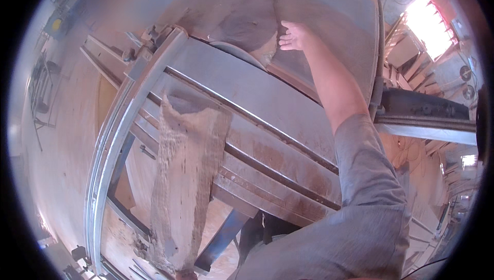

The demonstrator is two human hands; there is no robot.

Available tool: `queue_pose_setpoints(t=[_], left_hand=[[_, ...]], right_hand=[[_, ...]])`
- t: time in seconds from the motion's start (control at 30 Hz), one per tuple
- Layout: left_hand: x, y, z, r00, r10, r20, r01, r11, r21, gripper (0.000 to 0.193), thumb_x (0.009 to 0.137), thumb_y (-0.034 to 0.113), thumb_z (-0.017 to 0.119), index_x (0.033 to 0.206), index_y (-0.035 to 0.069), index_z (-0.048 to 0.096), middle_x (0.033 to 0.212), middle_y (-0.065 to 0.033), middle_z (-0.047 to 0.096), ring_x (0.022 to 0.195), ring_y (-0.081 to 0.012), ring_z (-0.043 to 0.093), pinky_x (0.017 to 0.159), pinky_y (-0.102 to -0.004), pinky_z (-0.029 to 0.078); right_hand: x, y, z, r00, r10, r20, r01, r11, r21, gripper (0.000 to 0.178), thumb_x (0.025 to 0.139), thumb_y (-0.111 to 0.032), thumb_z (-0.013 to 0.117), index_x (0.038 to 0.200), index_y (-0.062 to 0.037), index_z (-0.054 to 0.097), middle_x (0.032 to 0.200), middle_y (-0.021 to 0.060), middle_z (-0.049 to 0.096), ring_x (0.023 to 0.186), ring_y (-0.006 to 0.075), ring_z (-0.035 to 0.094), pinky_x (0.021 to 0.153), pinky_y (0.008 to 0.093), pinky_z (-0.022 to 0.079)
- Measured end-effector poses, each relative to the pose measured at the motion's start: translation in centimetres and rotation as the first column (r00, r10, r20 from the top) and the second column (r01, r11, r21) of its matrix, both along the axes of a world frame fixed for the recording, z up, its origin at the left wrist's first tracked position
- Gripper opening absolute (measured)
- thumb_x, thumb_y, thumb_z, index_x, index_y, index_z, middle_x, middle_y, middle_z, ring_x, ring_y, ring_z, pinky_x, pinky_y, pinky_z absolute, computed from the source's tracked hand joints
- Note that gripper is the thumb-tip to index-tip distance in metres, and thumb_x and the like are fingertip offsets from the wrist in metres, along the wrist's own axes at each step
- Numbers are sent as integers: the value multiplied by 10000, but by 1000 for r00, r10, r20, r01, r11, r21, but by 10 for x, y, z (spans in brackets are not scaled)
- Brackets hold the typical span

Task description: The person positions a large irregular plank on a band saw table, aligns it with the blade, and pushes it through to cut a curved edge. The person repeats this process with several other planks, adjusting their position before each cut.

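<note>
Right hand (292,37) presses flat and open on the wooden slab (329,28) just beyond the circular saw blade (237,53), left hand out of view; judging by that closeness, a slip could carry the fingers into the blade.

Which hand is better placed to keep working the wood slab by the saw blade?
Right, probably. The right hand already rests open on the wood slab beside the saw blade. The left hand is out of view.
</note>
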State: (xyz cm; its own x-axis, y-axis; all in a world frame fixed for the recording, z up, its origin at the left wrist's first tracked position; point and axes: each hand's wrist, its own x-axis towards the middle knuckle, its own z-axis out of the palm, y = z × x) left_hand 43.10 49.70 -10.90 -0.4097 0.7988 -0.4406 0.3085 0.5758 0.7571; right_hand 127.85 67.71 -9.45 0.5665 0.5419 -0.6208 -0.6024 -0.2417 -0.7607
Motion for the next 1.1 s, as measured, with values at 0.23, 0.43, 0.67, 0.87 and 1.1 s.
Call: queue_pose_setpoints(t=[0.23, 0.43, 0.67, 0.87, 1.1], left_hand=[[33, -6, -2, 996, 92, -24, -94, 990, -104, 394, 873, 63, 593, 1238, -61, 511, 1100, -179, 606, 998, -284, 598, 851, -385, 500], [46, -4, 0, 994, 96, -53, -103, 985, -139, 403, 879, 104, 597, 1241, -53, 512, 1091, -173, 605, 971, -276, 597, 827, -377, 499], [48, 5, 3, 996, 60, -60, -69, 987, -147, 416, 886, 151, 601, 1243, -44, 513, 1081, -166, 605, 940, -267, 595, 799, -368, 497], [37, 6, -4, 1000, -11, -27, 7, 989, -145, 430, 892, 192, 605, 1246, -36, 513, 1072, -161, 604, 913, -259, 593, 774, -361, 496], [-14, -3, -21, 988, -142, 56, 147, 984, -104, 449, 899, 239, 609, 1249, -26, 514, 1062, -154, 603, 881, -250, 592, 746, -352, 495]], right_hand=[[19, 30, -4, 999, 34, 8, -32, 978, -204, 715, 868, -391, 707, 1369, 15, 398, 1256, 193, 536, 1143, 327, 552, 1016, 470, 436], [16, 48, -12, 993, 50, 110, -36, 991, -126, 325, 885, -323, 701, 1084, -90, 593, 1076, 79, 624, 1011, 236, 601, 913, 414, 486], [67, 21, -15, 979, 25, 204, -1, 993, -115, 522, 929, -289, 637, 1333, 10, 497, 1368, 182, 525, 1260, 338, 503, 1021, 462, 423], [61, -84, 15, 775, 89, 626, 217, 892, -396, 538, 922, -281, 627, 1302, 84, 519, 1398, 227, 499, 1249, 352, 500, 1022, 443, 397], [24, -263, 19, 798, -58, 600, 266, 927, -265, 485, 923, -249, 612, 1253, 100, 549, 1309, 217, 566, 1197, 323, 543, 994, 437, 413]])
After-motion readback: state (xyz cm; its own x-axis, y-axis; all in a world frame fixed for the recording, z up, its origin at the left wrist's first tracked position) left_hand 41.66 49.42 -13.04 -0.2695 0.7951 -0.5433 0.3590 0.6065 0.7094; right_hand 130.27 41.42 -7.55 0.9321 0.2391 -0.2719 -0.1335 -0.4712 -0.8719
